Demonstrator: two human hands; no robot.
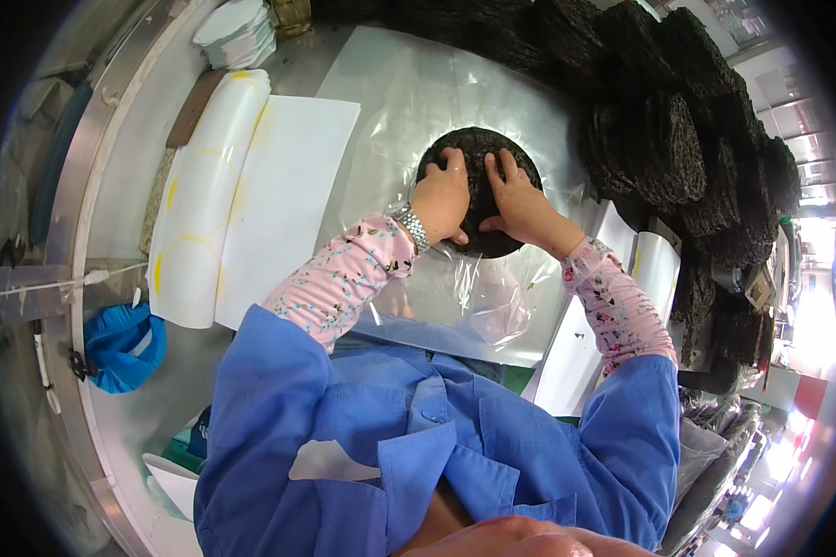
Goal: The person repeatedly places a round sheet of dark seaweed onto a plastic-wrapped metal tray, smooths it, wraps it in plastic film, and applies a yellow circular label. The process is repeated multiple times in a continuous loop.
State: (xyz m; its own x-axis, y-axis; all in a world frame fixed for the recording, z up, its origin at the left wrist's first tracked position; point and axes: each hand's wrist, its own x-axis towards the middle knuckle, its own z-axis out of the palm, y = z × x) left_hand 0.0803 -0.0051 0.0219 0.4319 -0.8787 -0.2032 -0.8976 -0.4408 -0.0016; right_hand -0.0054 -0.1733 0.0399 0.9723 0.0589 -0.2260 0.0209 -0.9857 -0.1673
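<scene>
A round, dark cake of what looks like dried seaweed (479,198) lies flat on clear plastic film (390,118) before me. My left hand (442,198) rests on its left part, fingers bent and thumb near the lower edge. On the right part lies my right hand (519,202), its fingers spread and thumb pointing inward. Both hands touch the top and neither is closed around anything. Glare and creases cross the film below the cake. Whether the film also covers the cake, I cannot tell.
Stacked dark seaweed cakes (655,146) crowd the back and right. Rolled white sheeting with yellow rings (198,202) lies at left, a smaller white roll (655,268) at right. A stack of white sheets (237,35) stands back left; a blue cloth item (125,348) is near the left rim.
</scene>
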